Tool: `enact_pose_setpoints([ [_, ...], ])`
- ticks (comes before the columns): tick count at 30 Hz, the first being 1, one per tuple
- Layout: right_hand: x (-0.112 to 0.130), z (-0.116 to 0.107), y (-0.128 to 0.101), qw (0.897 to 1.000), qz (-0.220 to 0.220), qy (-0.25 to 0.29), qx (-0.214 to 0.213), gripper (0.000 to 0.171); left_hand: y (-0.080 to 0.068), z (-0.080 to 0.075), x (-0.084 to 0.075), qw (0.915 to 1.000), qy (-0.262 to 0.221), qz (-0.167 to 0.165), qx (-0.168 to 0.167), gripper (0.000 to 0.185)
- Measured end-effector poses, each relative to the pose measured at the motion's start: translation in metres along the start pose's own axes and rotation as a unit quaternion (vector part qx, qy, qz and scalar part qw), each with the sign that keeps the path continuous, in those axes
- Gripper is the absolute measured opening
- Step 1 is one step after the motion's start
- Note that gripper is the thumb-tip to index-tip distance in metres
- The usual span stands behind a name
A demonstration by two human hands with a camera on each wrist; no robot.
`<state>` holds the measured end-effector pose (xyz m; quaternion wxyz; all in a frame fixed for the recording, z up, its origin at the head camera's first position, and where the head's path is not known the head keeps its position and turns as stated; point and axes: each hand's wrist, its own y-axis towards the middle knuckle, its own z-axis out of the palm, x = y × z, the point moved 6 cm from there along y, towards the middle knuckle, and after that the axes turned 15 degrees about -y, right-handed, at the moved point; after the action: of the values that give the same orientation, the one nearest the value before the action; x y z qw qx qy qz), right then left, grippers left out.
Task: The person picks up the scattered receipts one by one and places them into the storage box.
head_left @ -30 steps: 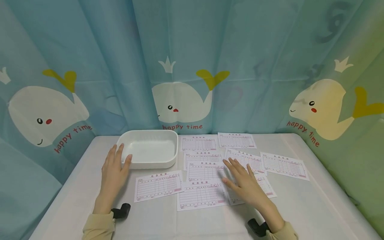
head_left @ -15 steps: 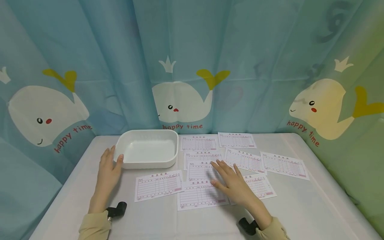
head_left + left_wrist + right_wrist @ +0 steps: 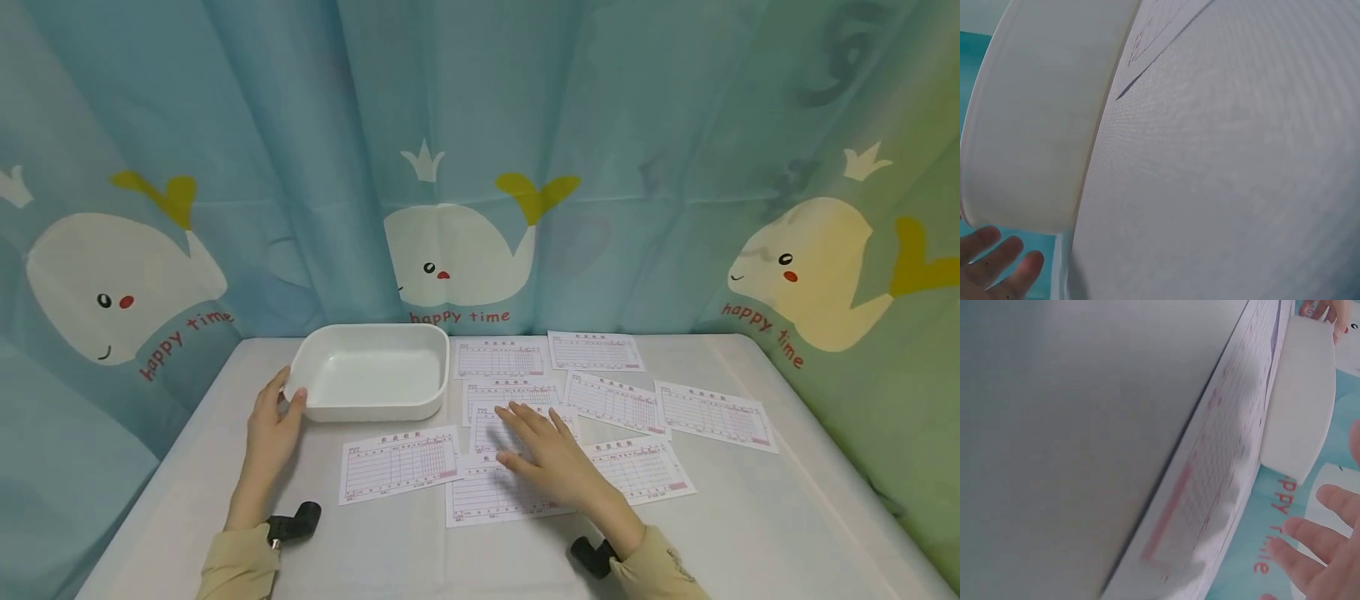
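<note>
A white plastic tray (image 3: 375,412) with rounded corners stands at the back left of the table. My left hand (image 3: 270,437) is at its left end, with the fingertips right at the wall and the thumb by the front corner; the left wrist view shows loosely bent fingers (image 3: 1004,262) beside the tray's end. Several printed receipt slips lie flat to the right and in front of the tray. Over the middle ones hovers my right hand (image 3: 555,462), fingers spread and holding nothing. Beneath it are a front slip (image 3: 480,496) and another slip (image 3: 491,429), both partly hidden.
One slip (image 3: 401,467) lies in front of the tray, and another slip (image 3: 716,417) lies farthest right. Some slips overlap. A blue curtain (image 3: 637,250) with whale prints hangs behind the white table (image 3: 390,558).
My right hand has moved left across the slips, uncovering more of the right-hand ones. My left hand has slid slightly left, from over the tray's rim to its outer end.
</note>
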<state>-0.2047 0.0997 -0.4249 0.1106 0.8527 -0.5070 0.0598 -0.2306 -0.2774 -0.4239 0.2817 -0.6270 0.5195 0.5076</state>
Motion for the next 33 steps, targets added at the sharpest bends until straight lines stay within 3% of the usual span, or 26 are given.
enact_pose_setpoints([
  [9,0.018,0.007,0.020,1.000,-0.027,-0.006,0.011,0.059,0.001,-0.002,0.006,0.9993,-0.034,-0.014,-0.008,0.054],
  [19,0.032,0.020,0.037,0.998,-0.044,-0.006,0.049,0.058,0.000,-0.003,0.013,0.9991,-0.026,-0.033,-0.004,0.054],
  [33,0.052,0.024,0.059,0.995,-0.066,-0.042,0.057,0.059,0.001,-0.004,0.019,0.9973,-0.056,-0.048,-0.008,0.055],
])
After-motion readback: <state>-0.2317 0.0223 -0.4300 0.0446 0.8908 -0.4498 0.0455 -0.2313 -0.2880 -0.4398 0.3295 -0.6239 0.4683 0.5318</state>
